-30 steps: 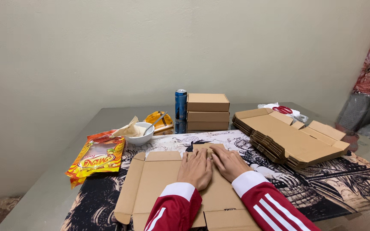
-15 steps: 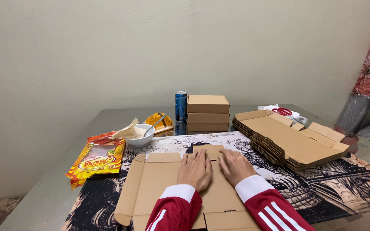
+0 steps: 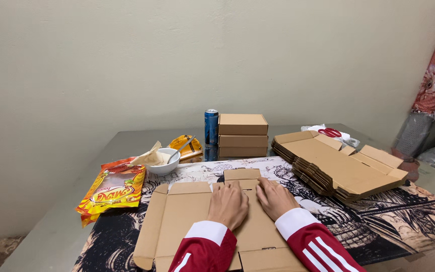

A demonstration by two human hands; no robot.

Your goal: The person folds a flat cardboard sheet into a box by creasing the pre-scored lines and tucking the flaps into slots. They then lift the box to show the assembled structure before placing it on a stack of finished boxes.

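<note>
both hands rest palm-down on a flat cardboard box blank (image 3: 187, 221) that lies unfolded on the patterned mat (image 3: 419, 216) at the near edge of the table (image 3: 127, 141). left hand (image 3: 228, 204) lies spread, fingers together, pressing the middle panel; right hand (image 3: 276, 197) lies just beside it, fingers pointing toward the small top flap (image 3: 242, 175). neither hand grips anything: both are flat and released, pressing rather than holding. whether the fingertips are tucked under a crease cannot be told from this angle.

the blank looks like thin corrugated card: light, stiff across its panels, willing to bend only along the scored lines. judged likely to slide on the mat if pushed from one side, so a flat palm on the centre panel seems the sound way to pin it. side flaps and the top flap are the natural places to take hold, thumb under the edge, fingers on top. edges may crush or tear if pinched hard.

surroundings: a stack of more flat blanks (image 3: 338, 168) to the right, red-handled scissors (image 3: 330, 132) behind it. three made-up boxes (image 3: 242, 135) stacked at the far centre, a blue drink can (image 3: 211, 127) touching their left side. a white bowl (image 3: 163, 161) with a spoon, and an orange-yellow snack bag (image 3: 111, 190) at left. sleeves are red with white cuffs.
</note>
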